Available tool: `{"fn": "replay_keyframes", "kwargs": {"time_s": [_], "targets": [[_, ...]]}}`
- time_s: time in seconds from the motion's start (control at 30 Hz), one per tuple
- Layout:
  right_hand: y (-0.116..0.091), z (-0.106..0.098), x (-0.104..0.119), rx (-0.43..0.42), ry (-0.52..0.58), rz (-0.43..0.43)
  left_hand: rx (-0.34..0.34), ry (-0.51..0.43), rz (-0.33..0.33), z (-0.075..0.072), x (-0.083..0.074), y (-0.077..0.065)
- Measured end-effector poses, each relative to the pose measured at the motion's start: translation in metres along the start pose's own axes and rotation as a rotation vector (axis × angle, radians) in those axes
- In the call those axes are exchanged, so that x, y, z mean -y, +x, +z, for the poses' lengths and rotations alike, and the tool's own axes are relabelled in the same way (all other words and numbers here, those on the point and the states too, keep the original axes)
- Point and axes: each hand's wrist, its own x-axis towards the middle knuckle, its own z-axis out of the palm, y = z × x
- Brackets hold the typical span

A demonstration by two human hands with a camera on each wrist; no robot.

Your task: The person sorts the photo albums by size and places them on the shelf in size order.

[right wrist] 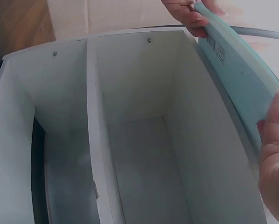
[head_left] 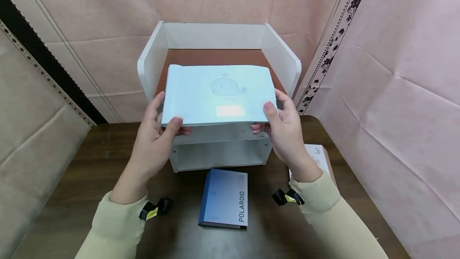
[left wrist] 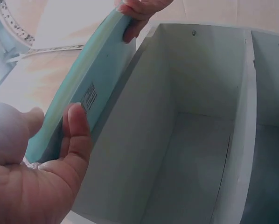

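A light blue, landscape-format book [head_left: 194, 93] with a whale drawn on its cover is held up in both hands, in front of the top of a small white shelf unit [head_left: 215, 35]. My left hand [head_left: 152, 143] grips its near left corner, thumb on the cover and fingers beneath. At the right end, my right hand [head_left: 285, 135] pinches the edge the same way. In the left wrist view, the underside of the book [left wrist: 109, 63] bears a printed label. The right wrist view shows the book [right wrist: 237, 77] tilted along the shelf's top edge [right wrist: 223, 95].
Below the brown-floored top [head_left: 215, 57], the shelf unit has open compartments [right wrist: 139, 158]. A blue book-shaped item marked POLAROID [head_left: 224, 199] lies on the dark wooden table [head_left: 179, 231]. A white box-like item [head_left: 316, 153] sits partly behind my right wrist. Pale cloth [head_left: 395, 111] hangs around.
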Motion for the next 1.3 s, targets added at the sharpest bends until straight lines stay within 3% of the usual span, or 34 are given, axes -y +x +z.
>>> {"fn": "replay_keyframes", "kwargs": {"time_s": [0.27, 0.47, 0.7, 1.0, 1.13, 1.3], "targets": [[0.004, -0.002, 0.0, -0.013, -0.053, -0.004, 0.025, 0.07, 0.034, 0.001, 0.001, 0.003], [0.006, -0.005, 0.005, 0.03, -0.13, 0.002, -0.037, 0.149, 0.057, 0.002, 0.003, 0.005], [0.008, -0.009, 0.007, 0.077, -0.223, 0.007, -0.084, 0.164, 0.068, 0.003, 0.009, 0.011], [0.016, -0.01, -0.003, -0.014, -0.276, -0.045, -0.104, 0.192, 0.043, 0.004, 0.016, 0.021], [0.018, -0.012, -0.004, -0.011, -0.285, -0.043, -0.122, 0.22, 0.029, 0.005, 0.017, 0.024], [0.016, -0.013, -0.001, 0.013, -0.287, -0.028, -0.191, 0.355, 0.036, 0.007, 0.014, 0.021]]}}
